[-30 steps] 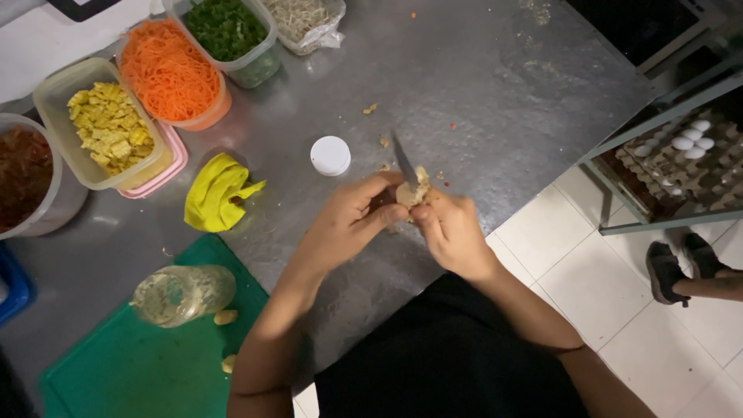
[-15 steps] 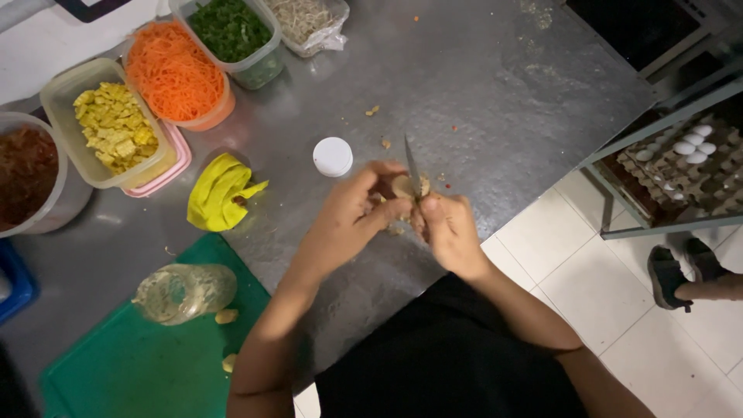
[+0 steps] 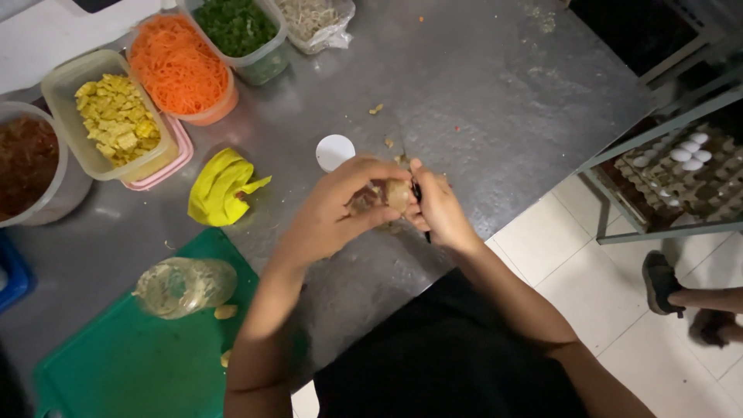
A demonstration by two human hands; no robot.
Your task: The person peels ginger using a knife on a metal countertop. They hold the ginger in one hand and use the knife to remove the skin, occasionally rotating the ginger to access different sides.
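Head view, looking down on a steel desk.

Left hand: fingers curled around a small pale brown lump, likely a peeled root or tuber; kind cannot be told. The lump sits near frame centre, held above the desk edge, between both hands.

Right hand: fingers closed around a dark knife handle, touching the lump at its 3 o'clock side. Blade largely hidden or blurred; its edge cannot be made out.

Surroundings, relative to the hands:
- White round lid on the desk, just beside the left hand at 11 o'clock.
- Small peel scraps at 12 o'clock, apart from the lid.
- Crumpled yellow cloth at 9 o'clock.
- Green cutting board at 8 o'clock, carrying a clear jar lying on its side and a few pale pieces just beside it.
- Row of tubs at 10 to 11 o'clock: yellow chunks, shredded carrot, chopped greens, pale sprouts.
- Round tub of brown-red contents at far 9 o'clock.
- Egg trays on a rack at 3 o'clock, off the desk.
- Another person's shoe on the tiled floor at 4 o'clock.
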